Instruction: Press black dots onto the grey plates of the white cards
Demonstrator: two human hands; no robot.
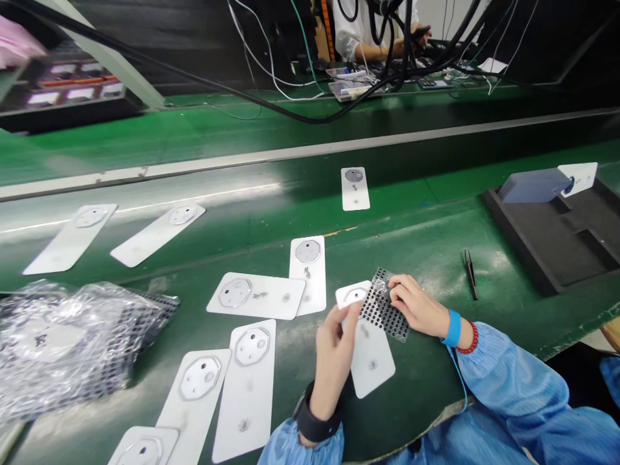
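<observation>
My left hand point(334, 352) is closed on the near edge of a white plastic card point(371, 358) with an octagonal recess, lying on the green bench. My right hand point(416, 307) pinches a clear sheet of small black dots point(382, 307) that lies across the card's upper part. A blue wrist strap and a red bead bracelet sit on my right wrist; both arms are in blue sleeves.
Several more white cards point(259, 296) lie spread over the bench and one point(355, 188) on the conveyor belt. A crinkled plastic bag point(62, 339) is at the left, black tweezers point(471, 272) at the right, and a black foam tray point(557, 239) beyond. Another person works at the far bench.
</observation>
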